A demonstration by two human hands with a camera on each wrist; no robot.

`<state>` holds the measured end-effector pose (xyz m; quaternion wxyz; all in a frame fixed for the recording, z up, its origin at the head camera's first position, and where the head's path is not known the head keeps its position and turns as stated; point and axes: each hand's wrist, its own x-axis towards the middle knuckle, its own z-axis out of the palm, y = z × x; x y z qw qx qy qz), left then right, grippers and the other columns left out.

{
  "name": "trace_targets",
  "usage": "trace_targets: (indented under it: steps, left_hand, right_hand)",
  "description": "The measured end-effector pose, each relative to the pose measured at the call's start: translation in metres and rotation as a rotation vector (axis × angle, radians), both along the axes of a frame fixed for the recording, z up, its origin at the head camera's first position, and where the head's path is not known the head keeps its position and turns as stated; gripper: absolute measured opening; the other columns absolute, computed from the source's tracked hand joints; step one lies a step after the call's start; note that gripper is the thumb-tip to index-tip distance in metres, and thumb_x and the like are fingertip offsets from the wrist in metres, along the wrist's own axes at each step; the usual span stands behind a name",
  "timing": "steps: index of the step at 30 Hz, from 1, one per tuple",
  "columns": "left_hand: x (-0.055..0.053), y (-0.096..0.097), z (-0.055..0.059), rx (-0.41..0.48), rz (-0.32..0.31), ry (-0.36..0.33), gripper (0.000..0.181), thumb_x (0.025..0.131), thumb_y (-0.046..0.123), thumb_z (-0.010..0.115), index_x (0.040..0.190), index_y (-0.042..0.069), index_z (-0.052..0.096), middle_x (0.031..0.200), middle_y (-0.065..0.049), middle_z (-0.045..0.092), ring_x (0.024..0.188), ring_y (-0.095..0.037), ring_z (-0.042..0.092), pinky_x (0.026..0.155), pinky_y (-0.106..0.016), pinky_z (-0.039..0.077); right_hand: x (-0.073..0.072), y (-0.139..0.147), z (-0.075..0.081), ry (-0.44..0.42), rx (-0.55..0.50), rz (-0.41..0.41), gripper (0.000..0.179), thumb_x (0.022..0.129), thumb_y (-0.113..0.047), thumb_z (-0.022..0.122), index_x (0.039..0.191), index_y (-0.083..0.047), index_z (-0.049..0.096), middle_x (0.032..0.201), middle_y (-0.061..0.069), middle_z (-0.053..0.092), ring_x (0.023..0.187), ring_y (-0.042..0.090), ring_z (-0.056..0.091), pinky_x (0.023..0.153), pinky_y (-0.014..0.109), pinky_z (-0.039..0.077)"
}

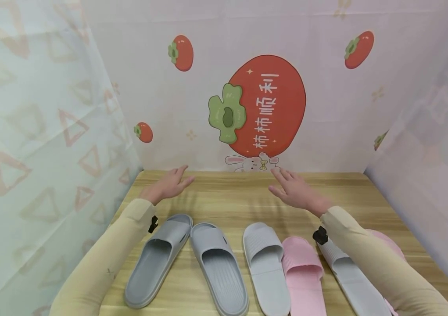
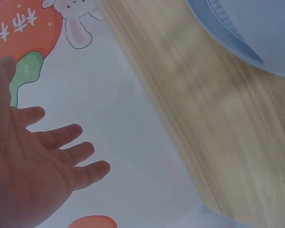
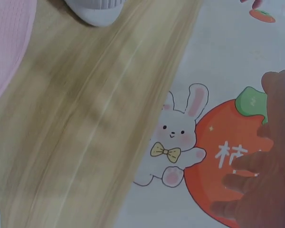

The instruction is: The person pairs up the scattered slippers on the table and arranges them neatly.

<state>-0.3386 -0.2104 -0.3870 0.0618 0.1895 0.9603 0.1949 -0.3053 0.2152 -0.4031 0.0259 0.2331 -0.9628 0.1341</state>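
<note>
In the head view my left hand (image 1: 170,183) hovers above the back left of the wooden board, fingers extended and holding nothing. My right hand (image 1: 295,192) hovers opposite, fingers also extended and nothing in them. Closest below the left hand lie two blue-grey slippers (image 1: 174,230), toes pointing away. Below and in front of the right hand are a light grey slipper (image 1: 263,239) and a pink slipper (image 1: 302,254) touching side by side. A second light grey slipper (image 1: 337,256) and a second pink slipper (image 1: 387,241) are partly hidden under my right forearm.
The wooden board (image 1: 224,195) ends at a back wall sheet (image 1: 160,101) printed with persimmons and a rabbit (image 3: 178,133). Patterned sheets hang along the left side (image 1: 38,145) and right side (image 1: 433,145). Black wrist cameras sit on both sleeves.
</note>
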Motion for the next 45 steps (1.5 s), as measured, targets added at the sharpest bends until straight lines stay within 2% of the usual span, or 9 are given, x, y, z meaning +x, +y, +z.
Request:
trace_targets:
  steps: [7, 11, 22, 29, 33, 41, 45]
  left_hand:
    - [0.005, -0.004, -0.001, 0.048, -0.009, -0.001, 0.073, 0.104, 0.047, 0.035, 0.156, 0.000, 0.015, 0.156, -0.029, 0.026, 0.145, -0.046, 0.024, 0.118, -0.058, 0.022]
    - [0.007, -0.006, -0.003, 0.067, -0.025, 0.012, 0.070, 0.105, 0.044, 0.036, 0.155, -0.001, 0.017, 0.157, -0.028, 0.026, 0.145, -0.045, 0.025, 0.118, -0.057, 0.022]
    - [0.015, -0.003, -0.010, 0.114, -0.037, 0.027, 0.071, 0.104, 0.050, 0.035, 0.155, 0.002, 0.022, 0.158, -0.024, 0.028, 0.145, -0.043, 0.025, 0.117, -0.059, 0.023]
    - [0.024, 0.002, -0.011, 0.165, -0.071, 0.043, 0.069, 0.105, 0.045, 0.036, 0.152, -0.003, 0.024, 0.156, -0.025, 0.030, 0.145, -0.042, 0.028, 0.118, -0.057, 0.024]
    - [0.028, 0.004, -0.015, 0.160, -0.077, 0.073, 0.069, 0.105, 0.045, 0.035, 0.152, -0.004, 0.024, 0.156, -0.026, 0.031, 0.145, -0.043, 0.027, 0.117, -0.058, 0.023]
    - [0.040, 0.003, -0.022, 0.184, -0.060, 0.046, 0.069, 0.105, 0.044, 0.037, 0.153, -0.002, 0.023, 0.156, -0.024, 0.031, 0.145, -0.043, 0.027, 0.118, -0.058, 0.022]
    - [0.043, 0.003, -0.027, 0.184, -0.055, 0.076, 0.070, 0.104, 0.044, 0.039, 0.153, -0.003, 0.022, 0.156, -0.026, 0.031, 0.144, -0.044, 0.028, 0.117, -0.058, 0.024]
  right_hand:
    - [0.004, -0.008, -0.004, -0.012, -0.060, 0.008, 0.075, 0.101, -0.052, 0.041, 0.157, -0.009, 0.018, 0.157, 0.027, 0.026, 0.141, 0.051, 0.029, 0.113, 0.064, 0.026]
    - [0.007, -0.013, -0.007, -0.019, -0.084, 0.020, 0.076, 0.101, -0.054, 0.041, 0.158, -0.010, 0.017, 0.158, 0.024, 0.028, 0.143, 0.046, 0.029, 0.114, 0.062, 0.028]
    - [0.016, -0.035, -0.019, 0.028, -0.143, 0.084, 0.074, 0.101, -0.051, 0.044, 0.155, -0.004, 0.023, 0.155, 0.022, 0.036, 0.140, 0.041, 0.038, 0.114, 0.056, 0.031]
    - [0.028, -0.053, -0.023, 0.062, -0.175, 0.141, 0.071, 0.100, -0.044, 0.049, 0.153, 0.001, 0.028, 0.154, 0.021, 0.037, 0.141, 0.039, 0.039, 0.115, 0.054, 0.032]
    - [0.034, -0.062, -0.026, 0.081, -0.185, 0.161, 0.071, 0.100, -0.040, 0.051, 0.152, 0.001, 0.028, 0.153, 0.022, 0.039, 0.140, 0.038, 0.041, 0.114, 0.053, 0.033]
    - [0.043, -0.078, -0.033, 0.016, -0.196, 0.176, 0.071, 0.101, -0.043, 0.048, 0.154, -0.002, 0.025, 0.154, 0.020, 0.039, 0.141, 0.037, 0.039, 0.115, 0.053, 0.032]
    - [0.048, -0.082, -0.034, -0.004, -0.207, 0.179, 0.071, 0.101, -0.044, 0.048, 0.154, -0.003, 0.026, 0.154, 0.020, 0.037, 0.142, 0.037, 0.037, 0.116, 0.053, 0.031]
